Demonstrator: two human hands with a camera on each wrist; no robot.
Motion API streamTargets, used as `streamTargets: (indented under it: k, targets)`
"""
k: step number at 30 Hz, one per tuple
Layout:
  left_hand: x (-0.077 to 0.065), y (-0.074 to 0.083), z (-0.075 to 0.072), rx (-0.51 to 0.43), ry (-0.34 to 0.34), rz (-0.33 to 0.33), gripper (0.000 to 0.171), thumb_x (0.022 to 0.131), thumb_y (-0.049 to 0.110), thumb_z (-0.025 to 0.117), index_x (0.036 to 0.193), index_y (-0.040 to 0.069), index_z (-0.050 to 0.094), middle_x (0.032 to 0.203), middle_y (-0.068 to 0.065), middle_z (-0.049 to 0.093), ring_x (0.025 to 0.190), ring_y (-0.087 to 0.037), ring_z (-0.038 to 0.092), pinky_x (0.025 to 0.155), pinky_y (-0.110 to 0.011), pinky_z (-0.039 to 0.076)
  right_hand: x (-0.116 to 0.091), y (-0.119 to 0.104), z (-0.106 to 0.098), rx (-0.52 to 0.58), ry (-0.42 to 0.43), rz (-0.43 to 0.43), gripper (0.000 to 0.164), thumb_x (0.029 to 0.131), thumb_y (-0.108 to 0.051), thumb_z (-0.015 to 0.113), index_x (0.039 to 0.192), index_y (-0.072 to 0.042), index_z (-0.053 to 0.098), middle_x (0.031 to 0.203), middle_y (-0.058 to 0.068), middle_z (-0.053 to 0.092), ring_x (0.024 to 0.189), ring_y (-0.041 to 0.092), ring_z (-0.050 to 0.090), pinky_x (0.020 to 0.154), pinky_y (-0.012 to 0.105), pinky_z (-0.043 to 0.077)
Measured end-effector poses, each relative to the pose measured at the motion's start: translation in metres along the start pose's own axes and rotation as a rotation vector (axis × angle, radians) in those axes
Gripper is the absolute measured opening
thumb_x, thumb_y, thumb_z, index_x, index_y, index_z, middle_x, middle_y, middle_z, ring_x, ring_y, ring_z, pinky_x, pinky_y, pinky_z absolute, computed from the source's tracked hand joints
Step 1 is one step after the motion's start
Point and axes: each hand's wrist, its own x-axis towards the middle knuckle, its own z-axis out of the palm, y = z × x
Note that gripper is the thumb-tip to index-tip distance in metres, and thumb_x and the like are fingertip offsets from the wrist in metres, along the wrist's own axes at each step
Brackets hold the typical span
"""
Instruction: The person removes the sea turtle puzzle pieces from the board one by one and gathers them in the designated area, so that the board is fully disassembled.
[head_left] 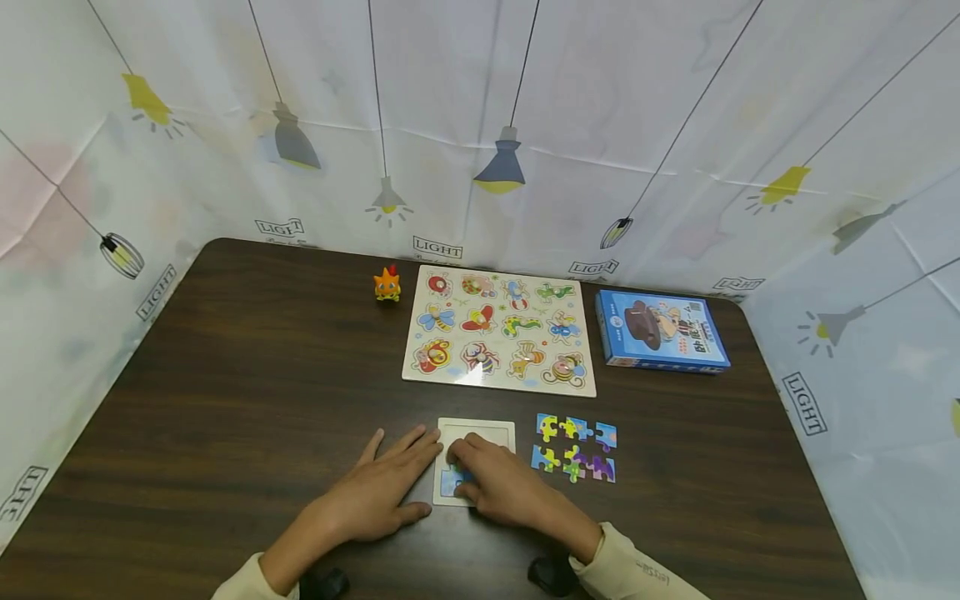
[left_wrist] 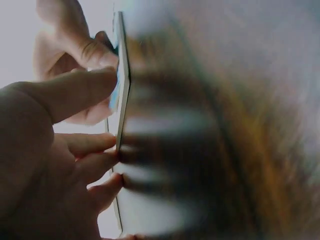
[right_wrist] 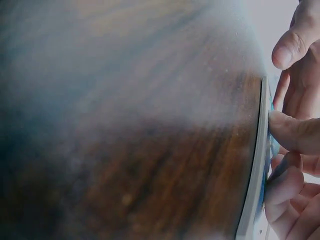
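Observation:
In the head view my left hand (head_left: 378,492) lies with its fingers spread, fingertips at the left edge of a small white puzzle tray (head_left: 444,427). My right hand (head_left: 502,483) is over the tray, thumb and index finger curled at a blue jigsaw piece (head_left: 452,482) in its lower left part. The palm and fingers hide the tray's right side. To the right, several loose jigsaw pieces (head_left: 573,457) in blue, yellow, green and purple lie in two rows. Both wrist views show the tray edge-on (left_wrist: 121,65) (right_wrist: 259,150), with fingers of both hands along it.
Behind the tray lies a large picture board (head_left: 498,333) of cartoon insects and animals. A blue box (head_left: 662,331) rests at its right. A small orange toy figure (head_left: 387,285) stands at its left. Printed curtains (head_left: 450,108) hang around the dark wooden table (head_left: 285,358).

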Motion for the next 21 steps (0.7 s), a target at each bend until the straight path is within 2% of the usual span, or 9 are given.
streamTargets:
  k: [10,15,21]
  targets:
    - [0.006,0.011,0.01,0.169,0.112,-0.028,0.073,0.095,0.043,0.071,0.152,0.006,0.047,0.163,-0.009,0.036,0.152,-0.03,0.029,0.111,-0.078,0.017,-0.002,0.004,-0.002,0.072,0.006,-0.028,0.029,0.088,-0.012,0.081,0.109,-0.013,0.061,0.096,-0.001,0.057,0.079,0.008,0.051,0.069,0.025,0.047]
    - [0.009,0.013,0.013,0.222,0.165,-0.022,0.067,0.094,0.041,0.073,0.147,0.006,0.053,0.159,-0.009,0.043,0.149,-0.031,0.035,0.11,-0.077,0.021,-0.001,0.005,-0.003,0.101,0.015,-0.049,0.029,0.087,-0.01,0.082,0.108,-0.013,0.062,0.095,-0.001,0.059,0.079,0.008,0.052,0.07,0.024,0.047]
    - [0.01,0.017,0.014,0.257,0.183,-0.044,0.064,0.092,0.037,0.076,0.144,0.005,0.057,0.156,-0.01,0.047,0.146,-0.031,0.039,0.111,-0.075,0.023,-0.001,0.002,-0.001,0.175,0.054,-0.039,0.023,0.087,-0.005,0.08,0.097,-0.014,0.061,0.083,-0.007,0.058,0.072,0.005,0.05,0.068,0.023,0.044]
